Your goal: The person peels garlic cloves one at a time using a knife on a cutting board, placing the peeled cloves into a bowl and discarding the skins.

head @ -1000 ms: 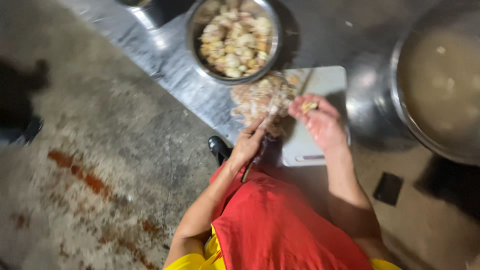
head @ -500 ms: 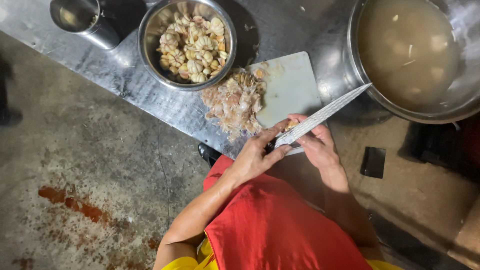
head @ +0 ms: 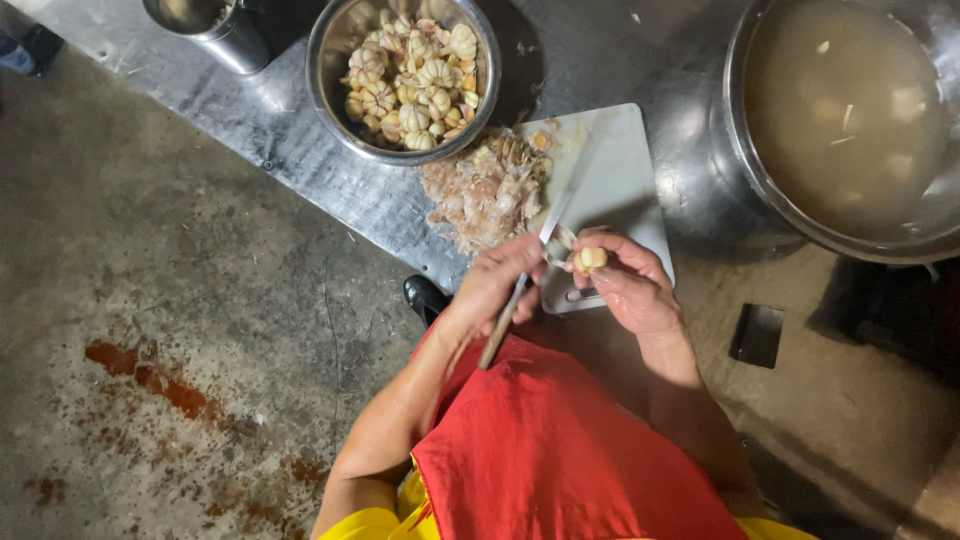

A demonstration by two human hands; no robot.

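Garlic clove (head: 592,258) pinched in right hand (head: 628,288) — knife (head: 527,272) in left hand (head: 497,283)

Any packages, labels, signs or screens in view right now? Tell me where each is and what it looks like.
No packages, labels or signs show.
Flat black rectangle on the floor right of the right hand, below the big pot: possibly a phone with a dark screen, cannot tell.
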